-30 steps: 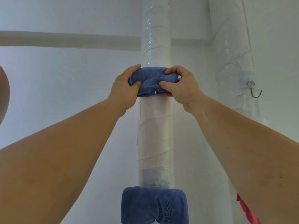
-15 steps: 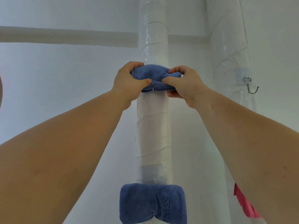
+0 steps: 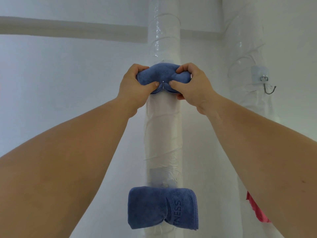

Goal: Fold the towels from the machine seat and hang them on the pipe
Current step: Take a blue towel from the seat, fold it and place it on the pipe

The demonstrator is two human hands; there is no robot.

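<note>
Blue towel [image 3: 163, 73] on pipe [image 3: 163, 134], left hand [image 3: 135, 88], right hand [image 3: 193, 88] pinching edge

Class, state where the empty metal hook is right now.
In the head view the metal hook hangs on the right-hand pipe, to the right of the right hand and above the pink cloth.

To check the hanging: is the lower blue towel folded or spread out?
Folded: the lower blue towel hangs against the pipe as a compact, thick bundle.
</note>
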